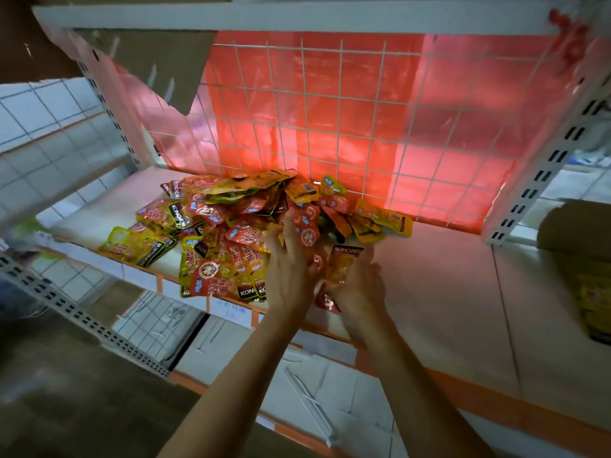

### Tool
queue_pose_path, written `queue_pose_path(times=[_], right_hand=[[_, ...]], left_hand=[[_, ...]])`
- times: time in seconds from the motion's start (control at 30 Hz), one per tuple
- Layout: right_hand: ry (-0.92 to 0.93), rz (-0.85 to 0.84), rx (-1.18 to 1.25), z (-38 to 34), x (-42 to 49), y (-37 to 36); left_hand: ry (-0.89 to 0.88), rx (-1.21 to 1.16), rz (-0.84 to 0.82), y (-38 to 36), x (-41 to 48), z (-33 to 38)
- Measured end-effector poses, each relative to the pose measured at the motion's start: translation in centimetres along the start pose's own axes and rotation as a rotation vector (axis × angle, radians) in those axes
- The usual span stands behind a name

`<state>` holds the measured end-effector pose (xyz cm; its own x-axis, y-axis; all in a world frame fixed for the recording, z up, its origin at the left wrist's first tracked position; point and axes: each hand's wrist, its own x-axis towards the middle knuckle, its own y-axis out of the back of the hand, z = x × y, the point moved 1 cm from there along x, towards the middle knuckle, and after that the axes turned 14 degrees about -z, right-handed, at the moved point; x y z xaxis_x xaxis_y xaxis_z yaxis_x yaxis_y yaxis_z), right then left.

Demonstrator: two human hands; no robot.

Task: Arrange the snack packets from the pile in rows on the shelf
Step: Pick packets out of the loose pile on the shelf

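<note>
Shelf: flat white shelf board [446, 292] with an orange front edge.
Back: white wire grid [330, 110] with a red plastic sheet behind it, along the shelf's rear edge.
Pile: loose heap of red and yellow foil snack packets [231, 226] on the shelf's left half, reaching from rear edge to front edge.
Left hand [291, 272]: fingers straight and spread, resting on the heap's right side.
Right hand [360, 285]: near the front edge, fingers curled round a few orange black-banded packets [342, 264].

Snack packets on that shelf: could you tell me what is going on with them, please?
A person is working at the pile of snack packets on the white shelf. The right hand grips a bunch of packets at the pile's near edge, and the left hand rests against them with straight fingers. No row is laid out yet.
</note>
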<state>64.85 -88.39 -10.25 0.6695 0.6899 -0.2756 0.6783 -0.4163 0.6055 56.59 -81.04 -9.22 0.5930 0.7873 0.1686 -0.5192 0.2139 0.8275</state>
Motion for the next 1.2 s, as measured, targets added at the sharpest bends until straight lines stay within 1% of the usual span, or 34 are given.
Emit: queue_pose_path(times=[0.07,0.17,0.3,0.43,0.53,0.63,0.7,0.9,1.0,1.07,1.2], right_hand=[[0.015,0.022,0.056,0.4,-0.4,0.3],[-0.009,0.075,0.012,1.3,-0.8,1.1],[-0.008,0.114,0.162,3.1,-1.6,2.9],[-0.002,0.18,0.313,5.1,-2.8,5.2],[-0.007,0.209,0.434,7.0,-4.0,7.5],[0.003,0.263,0.503,8.9,-5.6,9.9],[0.001,0.349,0.494,10.4,-6.8,11.7],[-0.096,0.656,0.459,15.4,-11.3,18.2],[-0.043,0.8,0.471,18.4,-13.9,21.6],[0.024,0.861,0.593,20.5,-15.8,23.7],[0.143,0.881,1.088,24.3,-19.6,27.2]], left_hand=[[0.024,0.014,-0.049,-0.6,0.1,0.3],[0.055,-0.012,-0.061,-1.4,0.5,0.5],[0.027,-0.267,-0.105,-2.6,0.7,2.0],[-0.008,-0.532,-0.247,-4.3,0.8,4.4],[-0.077,-0.651,-0.312,-5.5,0.3,7.0],[-0.018,-0.779,-0.476,-6.9,-0.5,9.8],[-0.042,-0.839,-0.52,-7.9,-1.2,11.8],[-0.078,-0.794,-0.573,-11.2,-4.0,18.5],[-0.109,-0.775,-0.572,-12.6,-5.9,22.5],[-0.128,-0.758,-0.577,-13.6,-7.7,25.2],[-0.172,-0.693,-0.579,-15.6,-11.5,30.3]])
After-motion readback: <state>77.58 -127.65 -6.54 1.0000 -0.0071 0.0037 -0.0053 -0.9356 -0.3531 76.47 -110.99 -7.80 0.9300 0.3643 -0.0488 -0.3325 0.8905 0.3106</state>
